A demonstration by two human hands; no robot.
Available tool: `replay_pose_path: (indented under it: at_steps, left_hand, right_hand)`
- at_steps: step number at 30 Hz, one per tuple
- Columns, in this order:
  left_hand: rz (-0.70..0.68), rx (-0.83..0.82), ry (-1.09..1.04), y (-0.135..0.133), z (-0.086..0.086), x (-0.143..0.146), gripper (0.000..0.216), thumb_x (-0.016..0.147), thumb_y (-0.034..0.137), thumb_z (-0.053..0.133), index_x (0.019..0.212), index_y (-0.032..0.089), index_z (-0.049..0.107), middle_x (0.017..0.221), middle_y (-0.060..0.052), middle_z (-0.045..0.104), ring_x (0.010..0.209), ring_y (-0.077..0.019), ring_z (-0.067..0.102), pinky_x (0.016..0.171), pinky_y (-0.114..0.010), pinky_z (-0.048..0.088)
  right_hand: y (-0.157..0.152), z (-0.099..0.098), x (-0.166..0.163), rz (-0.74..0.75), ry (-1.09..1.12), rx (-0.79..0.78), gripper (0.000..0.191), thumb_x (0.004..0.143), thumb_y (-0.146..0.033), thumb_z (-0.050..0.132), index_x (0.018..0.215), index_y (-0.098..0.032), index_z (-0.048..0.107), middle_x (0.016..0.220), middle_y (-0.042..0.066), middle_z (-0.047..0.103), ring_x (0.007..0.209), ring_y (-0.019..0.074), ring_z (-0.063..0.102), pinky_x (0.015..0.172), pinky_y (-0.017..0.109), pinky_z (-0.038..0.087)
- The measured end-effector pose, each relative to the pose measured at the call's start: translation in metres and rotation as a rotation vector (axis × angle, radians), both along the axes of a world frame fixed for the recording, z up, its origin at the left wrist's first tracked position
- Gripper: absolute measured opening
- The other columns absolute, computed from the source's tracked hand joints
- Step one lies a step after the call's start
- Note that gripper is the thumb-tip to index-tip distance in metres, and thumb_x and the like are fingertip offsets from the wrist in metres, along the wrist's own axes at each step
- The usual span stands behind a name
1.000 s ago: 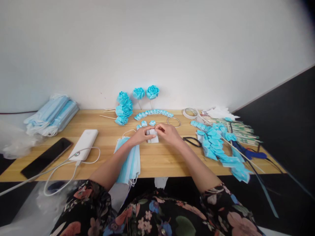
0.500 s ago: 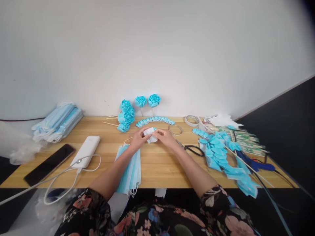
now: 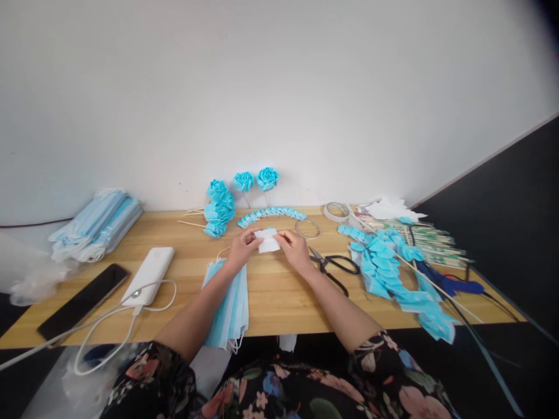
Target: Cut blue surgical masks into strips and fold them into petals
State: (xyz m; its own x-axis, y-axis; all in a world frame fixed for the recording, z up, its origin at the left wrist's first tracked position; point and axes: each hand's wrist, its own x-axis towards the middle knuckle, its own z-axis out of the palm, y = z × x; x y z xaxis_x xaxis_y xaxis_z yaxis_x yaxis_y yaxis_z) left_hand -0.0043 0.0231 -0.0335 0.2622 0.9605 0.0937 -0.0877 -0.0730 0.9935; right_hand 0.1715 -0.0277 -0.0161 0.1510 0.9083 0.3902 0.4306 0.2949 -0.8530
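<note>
Between my two hands is a small white piece of mask fabric (image 3: 268, 240), with a bit of blue at its top edge. My left hand (image 3: 244, 247) pinches its left side and my right hand (image 3: 293, 247) pinches its right side. Just beyond them a curved row of folded light-blue petals (image 3: 271, 215) lies on the table. Blue face masks (image 3: 226, 305) lie under my left forearm. Black-handled scissors (image 3: 334, 265) rest to the right of my right hand, near a thin roll of tape (image 3: 308, 229).
Finished blue flowers on sticks (image 3: 219, 208) lie at the back, and two more flowers (image 3: 267, 178) lean by the wall. Mask packs (image 3: 96, 224), a phone (image 3: 82, 299) and a cabled power bank (image 3: 149, 276) are left. Blue petal strips (image 3: 384, 267) and a blue glue gun (image 3: 458, 285) are right.
The white fabric piece now lies flatter and wider between my fingers, and my hands are slightly further apart. The scissors show more fully as the view has shifted a little.
</note>
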Motion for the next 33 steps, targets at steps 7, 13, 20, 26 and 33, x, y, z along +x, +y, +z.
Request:
replay_pose_path:
  at_steps: [7,13,20,26,33]
  left_hand:
    - [0.013,0.005,0.061,-0.004,0.008,-0.002,0.034,0.064,0.046,0.076,0.070,0.015,0.064,0.055,0.003,0.057,0.053,-0.0097,0.048,0.057,-0.023,0.039]
    - [-0.003,0.019,0.098,-0.006,0.012,-0.003,0.036,0.071,0.050,0.071,0.066,0.015,0.063,0.054,0.002,0.058,0.053,-0.0104,0.049,0.057,-0.023,0.039]
    - [0.067,0.045,0.111,-0.006,0.016,-0.004,0.042,0.075,0.053,0.066,0.089,0.014,0.072,0.066,0.000,0.061,0.056,-0.0114,0.051,0.056,-0.023,0.040]
    - [0.051,0.089,0.156,-0.006,0.014,-0.004,0.047,0.078,0.057,0.061,0.090,0.013,0.073,0.071,-0.003,0.065,0.059,-0.0126,0.053,0.056,-0.023,0.042]
    - [-0.140,0.131,0.245,-0.008,0.012,-0.003,0.045,0.078,0.050,0.066,0.104,0.013,0.071,0.078,-0.005,0.069,0.065,-0.0154,0.060,0.062,-0.026,0.047]
  right_hand:
    - [-0.001,-0.001,0.000,-0.016,0.018,0.009,0.027,0.085,-0.042,0.057,0.074,-0.019,0.064,0.067,0.000,0.060,0.062,0.0149,0.051,0.060,0.025,0.040]
    - [0.000,0.000,0.002,-0.006,0.010,-0.013,0.028,0.087,-0.042,0.053,0.077,-0.018,0.065,0.070,0.001,0.062,0.064,0.0152,0.051,0.061,0.026,0.040]
    - [-0.003,0.000,0.000,0.150,-0.086,-0.113,0.026,0.086,-0.038,0.055,0.072,-0.019,0.066,0.063,-0.001,0.060,0.061,0.0140,0.051,0.059,0.024,0.037]
    - [-0.003,-0.001,0.001,0.170,-0.098,-0.156,0.027,0.087,-0.037,0.053,0.073,-0.018,0.066,0.063,-0.002,0.059,0.062,0.0135,0.050,0.060,0.024,0.036]
    - [0.002,-0.008,0.005,0.164,-0.066,-0.162,0.028,0.087,-0.040,0.053,0.078,-0.018,0.069,0.068,0.000,0.063,0.064,0.0147,0.054,0.061,0.024,0.038]
